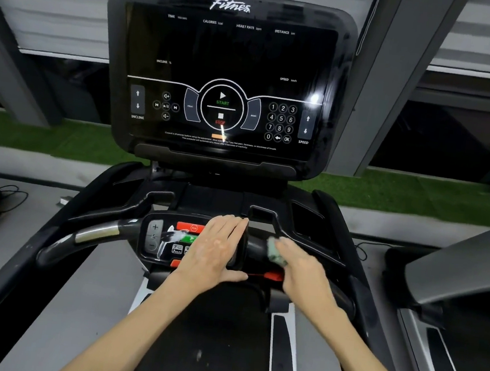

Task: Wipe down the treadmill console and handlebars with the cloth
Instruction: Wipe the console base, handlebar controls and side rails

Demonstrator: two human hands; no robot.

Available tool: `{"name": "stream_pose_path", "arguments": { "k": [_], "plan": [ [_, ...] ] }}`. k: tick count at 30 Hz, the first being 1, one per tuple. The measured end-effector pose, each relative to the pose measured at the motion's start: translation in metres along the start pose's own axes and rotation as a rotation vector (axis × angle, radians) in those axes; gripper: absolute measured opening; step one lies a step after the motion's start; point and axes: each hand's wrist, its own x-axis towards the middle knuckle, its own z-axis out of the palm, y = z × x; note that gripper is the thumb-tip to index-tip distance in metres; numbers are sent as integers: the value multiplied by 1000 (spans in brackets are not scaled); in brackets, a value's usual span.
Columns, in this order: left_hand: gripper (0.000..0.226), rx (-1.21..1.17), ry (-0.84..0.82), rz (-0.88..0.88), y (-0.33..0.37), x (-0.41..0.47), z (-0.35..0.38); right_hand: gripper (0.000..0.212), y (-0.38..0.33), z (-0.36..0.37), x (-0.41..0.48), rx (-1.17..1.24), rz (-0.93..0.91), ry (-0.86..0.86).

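2 bare hands work low in the frame's centre: the left hand (217,247) lies flat, fingers spread, steadying the control pad (172,239), while the right hand (296,265) has its grip clamped on the pale green cloth (275,249), pressed to the right handlebar (257,246). Wrap it around the bar, rub lengthwise. Higher up, the console (227,76) waits.

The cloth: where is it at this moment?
In the head view the cloth is bunched under the right hand's fingers, pressed on the right handlebar just right of the lower control panel, where the left hand rests.
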Motion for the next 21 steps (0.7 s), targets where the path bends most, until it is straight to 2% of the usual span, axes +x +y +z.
{"name": "stream_pose_path", "arguments": {
  "k": [2,7,11,16,21],
  "plan": [
    [113,18,-6,-8,1,-1,-1,60,-5,3,3,-42,58,45],
    [115,-18,-18,-25,2,-2,0,57,-38,20,17,-41,-95,27],
    [118,5,-31,-19,1,-2,-1,63,-20,14,2,-54,-165,-31],
    [119,18,-24,-39,6,-1,-3,53,-6,-3,3,-36,31,-39],
    [120,8,-20,-50,7,-1,-5,50,-24,5,48,139,91,-117]
  ]
}}
